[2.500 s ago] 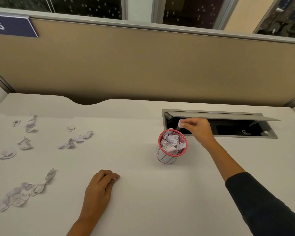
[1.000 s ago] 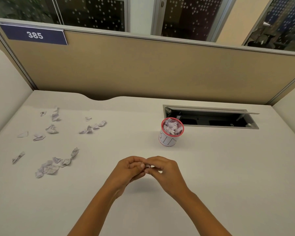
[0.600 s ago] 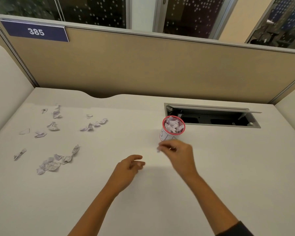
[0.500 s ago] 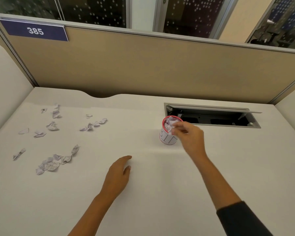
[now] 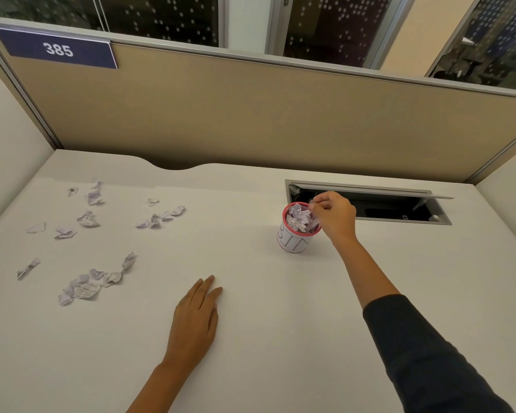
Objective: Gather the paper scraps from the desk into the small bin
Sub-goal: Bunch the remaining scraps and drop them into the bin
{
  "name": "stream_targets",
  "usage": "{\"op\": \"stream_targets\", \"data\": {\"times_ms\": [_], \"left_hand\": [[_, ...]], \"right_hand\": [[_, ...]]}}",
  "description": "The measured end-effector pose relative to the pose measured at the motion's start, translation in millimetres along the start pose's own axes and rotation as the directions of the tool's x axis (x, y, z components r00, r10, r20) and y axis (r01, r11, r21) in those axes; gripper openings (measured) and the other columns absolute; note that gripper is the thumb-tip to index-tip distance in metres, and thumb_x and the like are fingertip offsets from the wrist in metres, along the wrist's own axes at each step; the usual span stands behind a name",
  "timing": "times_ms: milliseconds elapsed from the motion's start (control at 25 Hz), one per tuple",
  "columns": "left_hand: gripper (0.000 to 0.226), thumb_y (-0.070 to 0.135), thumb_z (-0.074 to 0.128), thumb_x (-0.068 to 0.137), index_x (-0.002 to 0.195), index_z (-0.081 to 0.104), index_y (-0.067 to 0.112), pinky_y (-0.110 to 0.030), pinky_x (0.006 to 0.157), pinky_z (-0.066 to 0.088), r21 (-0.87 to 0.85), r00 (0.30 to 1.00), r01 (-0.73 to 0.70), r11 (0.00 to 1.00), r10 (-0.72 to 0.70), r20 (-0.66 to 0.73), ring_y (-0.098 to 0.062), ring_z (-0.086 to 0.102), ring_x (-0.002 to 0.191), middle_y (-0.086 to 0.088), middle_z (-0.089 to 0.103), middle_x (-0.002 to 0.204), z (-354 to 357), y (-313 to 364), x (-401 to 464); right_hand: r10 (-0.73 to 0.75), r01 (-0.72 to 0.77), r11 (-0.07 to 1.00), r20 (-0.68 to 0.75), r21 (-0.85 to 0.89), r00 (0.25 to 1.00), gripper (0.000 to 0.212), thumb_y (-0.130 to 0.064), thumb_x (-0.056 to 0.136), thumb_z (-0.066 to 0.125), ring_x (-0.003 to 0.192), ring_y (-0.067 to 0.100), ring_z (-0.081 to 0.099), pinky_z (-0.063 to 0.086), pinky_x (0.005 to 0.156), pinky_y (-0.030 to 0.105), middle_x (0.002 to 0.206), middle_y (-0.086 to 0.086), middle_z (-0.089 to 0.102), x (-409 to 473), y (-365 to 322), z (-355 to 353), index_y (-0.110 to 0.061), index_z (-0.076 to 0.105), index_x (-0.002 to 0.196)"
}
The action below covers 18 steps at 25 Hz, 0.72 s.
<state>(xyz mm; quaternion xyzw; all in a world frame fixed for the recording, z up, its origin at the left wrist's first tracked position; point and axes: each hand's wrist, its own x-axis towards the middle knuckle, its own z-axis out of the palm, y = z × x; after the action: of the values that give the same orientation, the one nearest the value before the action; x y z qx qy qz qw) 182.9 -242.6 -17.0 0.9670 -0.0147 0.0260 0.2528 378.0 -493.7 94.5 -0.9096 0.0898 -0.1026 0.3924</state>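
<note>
Paper scraps (image 5: 84,286) scattered over the desk (image 5: 251,338) at left, uncollected. Left hand (image 5: 195,317) flat, fingers straight, empty. Small bin (image 5: 295,244) nearly full. Right hand (image 5: 334,216) above the rim, pinching 1 scrap (image 5: 311,203).

Even soft overhead light – faint shadows, sharp focus – wide-angle bending at edges.
</note>
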Motion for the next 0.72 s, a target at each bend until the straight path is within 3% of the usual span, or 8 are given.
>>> {"op": "stream_targets", "data": {"times_ms": [160, 280, 360, 440, 600, 720], "left_hand": [[0.047, 0.025, 0.028, 0.090, 0.123, 0.060, 0.013, -0.041, 0.103, 0.039, 0.005, 0.998, -0.060, 0.998, 0.060, 0.008, -0.027, 0.043, 0.132, -0.005, 0.048, 0.141, -3.6, -7.7, -10.7], [0.047, 0.026, 0.027, 0.091, 0.124, 0.059, 0.017, -0.036, 0.106, 0.035, 0.009, 0.994, -0.104, 0.994, 0.104, 0.014, -0.022, 0.041, 0.133, 0.000, 0.046, 0.143, -8.4, -18.4, -24.9], [0.045, 0.025, 0.028, 0.091, 0.123, 0.059, 0.019, -0.031, 0.108, 0.029, -0.001, 0.992, -0.128, 0.992, 0.128, 0.013, -0.019, 0.041, 0.133, 0.002, 0.046, 0.143, -12.8, -25.9, -35.9], [0.040, 0.019, 0.035, 0.091, 0.122, 0.060, 0.019, -0.030, 0.109, 0.027, -0.029, 0.987, -0.160, 0.987, 0.160, 0.008, -0.017, 0.040, 0.133, 0.003, 0.046, 0.143, -18.5, -35.9, -47.9], [0.034, 0.008, 0.045, 0.087, 0.113, 0.065, 0.019, -0.026, 0.104, 0.032, -0.134, 0.973, -0.230, 0.964, 0.232, 0.000, -0.012, 0.047, 0.128, 0.009, 0.051, 0.136, -40.2, -72.3, -73.3], [0.031, 0.003, 0.050, 0.082, 0.102, 0.068, 0.019, -0.019, 0.095, 0.037, -0.189, 0.986, -0.164, 0.968, 0.159, -0.043, -0.010, 0.056, 0.113, 0.008, 0.062, 0.123, -64.3, -108.1, -89.1]], "right_hand": [[-0.010, 0.042, 0.985, -0.192, 0.165, 0.981, 0.012, -0.014, 0.088, 0.061, 0.084, 0.016, 0.063, 0.041, 0.057, 0.002, 0.090, 0.006, 0.069, -25.4, 0.9, -7.9, -0.009, 0.066, 0.098], [0.019, 0.046, 0.966, -0.246, 0.255, 0.969, 0.011, -0.014, 0.089, 0.060, 0.085, 0.013, 0.059, 0.042, 0.053, -0.002, 0.093, 0.002, 0.065, -58.6, -1.9, -3.9, -0.011, 0.065, 0.099], [0.012, 0.046, 0.968, -0.225, 0.249, 0.974, 0.012, -0.014, 0.089, 0.060, 0.090, 0.012, 0.057, 0.043, 0.052, 0.001, 0.096, -0.001, 0.062, -85.2, -4.6, 5.2, -0.011, 0.064, 0.100], [-0.004, 0.041, 0.975, -0.168, 0.218, 0.986, 0.010, -0.009, 0.089, 0.059, 0.090, 0.012, 0.057, 0.043, 0.061, 0.004, 0.099, 0.000, 0.061, -111.5, -7.9, 16.9, -0.010, 0.064, 0.098], [-0.040, 0.045, 0.987, -0.040, 0.157, 0.998, 0.017, 0.000, 0.086, 0.057, 0.076, 0.008, 0.057, 0.042, 0.060, 0.006, 0.096, 0.001, 0.063, -160.7, -21.4, 43.5, -0.015, 0.064, 0.088], [-0.031, 0.021, 0.991, 0.070, 0.132, 0.997, 0.022, 0.000, 0.085, 0.056, 0.075, 0.005, 0.059, 0.043, 0.060, 0.008, 0.098, -0.001, 0.063, -193.7, -36.8, 72.3, -0.020, 0.065, 0.086]]}}
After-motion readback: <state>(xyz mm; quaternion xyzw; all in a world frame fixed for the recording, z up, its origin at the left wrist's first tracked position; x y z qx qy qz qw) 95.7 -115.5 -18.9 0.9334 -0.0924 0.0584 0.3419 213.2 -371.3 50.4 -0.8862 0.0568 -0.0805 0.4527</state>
